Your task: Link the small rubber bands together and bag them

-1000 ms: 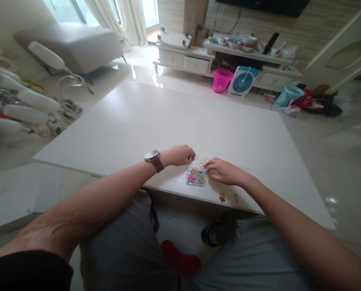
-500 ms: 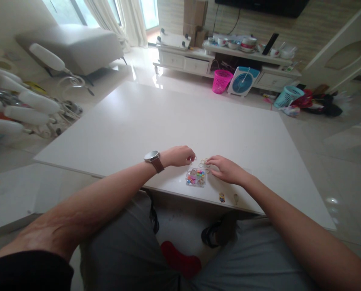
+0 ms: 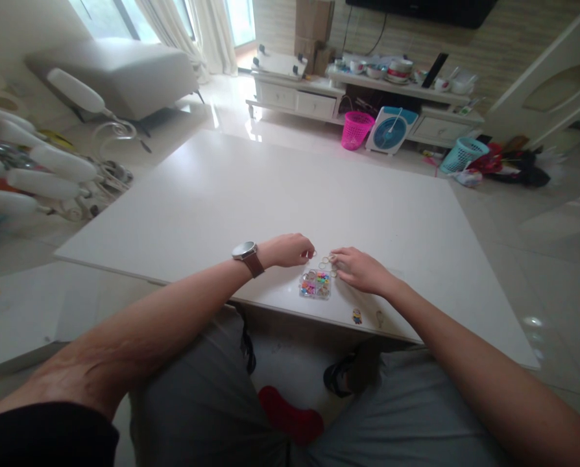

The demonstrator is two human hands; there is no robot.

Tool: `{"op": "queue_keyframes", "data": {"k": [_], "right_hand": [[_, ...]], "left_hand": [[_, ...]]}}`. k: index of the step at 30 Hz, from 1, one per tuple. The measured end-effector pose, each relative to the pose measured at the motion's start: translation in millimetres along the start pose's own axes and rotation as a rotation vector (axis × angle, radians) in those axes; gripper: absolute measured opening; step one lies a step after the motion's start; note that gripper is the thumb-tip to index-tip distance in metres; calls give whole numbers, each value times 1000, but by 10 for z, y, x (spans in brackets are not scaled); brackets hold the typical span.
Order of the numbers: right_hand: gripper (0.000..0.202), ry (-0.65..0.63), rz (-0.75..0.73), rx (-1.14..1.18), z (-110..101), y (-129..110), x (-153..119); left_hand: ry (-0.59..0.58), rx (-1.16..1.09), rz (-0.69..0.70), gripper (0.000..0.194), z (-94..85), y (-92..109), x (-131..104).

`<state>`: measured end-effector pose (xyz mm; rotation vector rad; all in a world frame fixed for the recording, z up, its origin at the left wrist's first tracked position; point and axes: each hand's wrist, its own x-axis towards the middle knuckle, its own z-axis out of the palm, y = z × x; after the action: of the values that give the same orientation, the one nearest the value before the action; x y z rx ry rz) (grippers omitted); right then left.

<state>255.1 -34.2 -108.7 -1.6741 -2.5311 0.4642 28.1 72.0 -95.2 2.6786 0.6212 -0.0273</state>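
Note:
On the white table (image 3: 251, 194), my left hand (image 3: 294, 250) is closed around a small metal ring (image 3: 314, 253) that pokes out past its fingertips. My right hand (image 3: 358, 268) has its fingertips down at several loose rings (image 3: 324, 263), thumb and forefinger a little apart; no object shows lifted in it. Just below and between the hands lies a clear divided box (image 3: 314, 285) with colourful small pieces and rings in its compartments. A yellow and blue figure charm (image 3: 357, 316) and a small metal clasp (image 3: 379, 318) lie near the front edge.
White chairs (image 3: 61, 162) stand at the left. Beyond the table are a low cabinet (image 3: 290, 104) with dishes, a pink basket (image 3: 355, 130), a blue fan (image 3: 391, 131) and a turquoise basket (image 3: 462, 154).
My right hand has shifted slightly left, its fingers now at the loose rings' right side. My left hand has barely moved and keeps its ring.

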Motion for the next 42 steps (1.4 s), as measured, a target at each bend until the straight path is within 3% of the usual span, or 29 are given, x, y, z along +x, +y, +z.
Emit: {"op": "queue_keyframes", "data": {"k": [4, 12, 22, 31, 42], "right_hand": [[16, 30, 22, 25, -15, -6, 1], [24, 6, 7, 10, 22, 13, 10], [15, 5, 157, -88, 50, 130, 48], [11, -100, 265, -74, 20, 259, 36], [14, -263, 286, -260, -15, 84, 19]], "left_hand": [[2, -3, 6, 23, 5, -14, -1], [-8, 4, 0, 23, 3, -2, 5], [-19, 10, 15, 24, 11, -6, -2], [-28, -1, -1, 22, 9, 8, 8], [-33, -4, -2, 21, 27, 13, 13]]}}
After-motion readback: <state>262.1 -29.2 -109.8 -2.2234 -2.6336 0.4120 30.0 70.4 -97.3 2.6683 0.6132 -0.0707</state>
